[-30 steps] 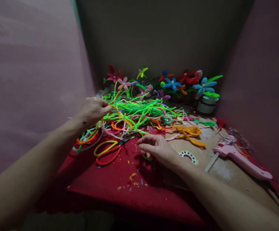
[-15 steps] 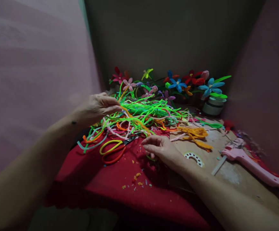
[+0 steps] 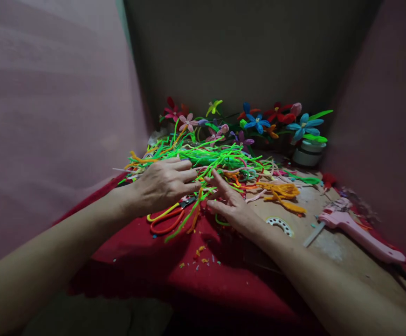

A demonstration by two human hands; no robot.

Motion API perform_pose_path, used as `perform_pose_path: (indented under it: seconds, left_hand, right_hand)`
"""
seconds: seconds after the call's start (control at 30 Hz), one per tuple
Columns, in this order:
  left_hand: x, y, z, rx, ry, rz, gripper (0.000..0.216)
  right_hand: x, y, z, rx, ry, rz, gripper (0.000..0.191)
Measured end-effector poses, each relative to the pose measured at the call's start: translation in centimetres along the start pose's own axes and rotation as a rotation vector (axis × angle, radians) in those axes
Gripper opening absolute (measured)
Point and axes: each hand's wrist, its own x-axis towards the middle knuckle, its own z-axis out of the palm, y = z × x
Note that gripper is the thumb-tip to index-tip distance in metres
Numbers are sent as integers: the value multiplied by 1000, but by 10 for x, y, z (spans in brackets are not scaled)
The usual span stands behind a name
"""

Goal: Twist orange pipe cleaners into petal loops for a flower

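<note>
My left hand is over the near side of a heap of pipe cleaners, mostly bright green. Its fingers are bent together around pipe cleaners; a green one and an orange one hang down from the fingertips. The thumb is hidden. Just to the right, my right hand has its fingers spread, their tips beside the heap's front edge, with nothing visibly held. Scissors with yellow and red handles lie below my left hand, partly covered by it.
Pipe-cleaner flowers stand along the back, near a white jar. On the brown board lie a pink glue gun, a bundle of orange pipe cleaners and a white ring with holes. Scraps dot the red cloth.
My left hand has moved right and down, bringing the orange and green pipe cleaners over the scissors. The fingers of my right hand have spread and reach further forward.
</note>
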Motion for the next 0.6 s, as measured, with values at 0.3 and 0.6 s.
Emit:
perform_pose_path:
  seconds: [0.3, 0.6]
  left_hand:
    - [-4, -10, 3, 254, 234, -262, 21]
    - [13, -3, -3, -270, 349, -952, 28]
  right_hand:
    - [5, 21, 10, -321, -37, 35, 23]
    - [5, 11, 0, -138, 79, -28, 39]
